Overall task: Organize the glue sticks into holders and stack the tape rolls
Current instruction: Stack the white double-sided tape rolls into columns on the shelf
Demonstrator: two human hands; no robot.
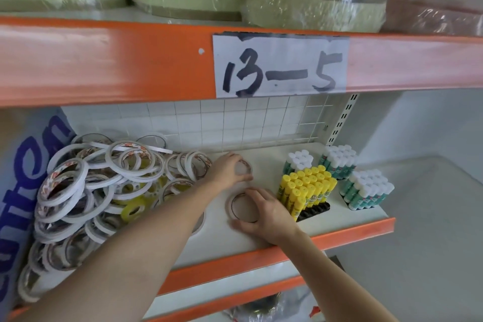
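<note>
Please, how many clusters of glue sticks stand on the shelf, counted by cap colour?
Yellow-capped clusters: 1
White-capped clusters: 3
Total: 4

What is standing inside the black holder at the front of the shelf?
The black holder holds yellow-capped glue sticks, upright and slightly tilted. Some front slots are empty. The sticks hide their own bases.
</note>
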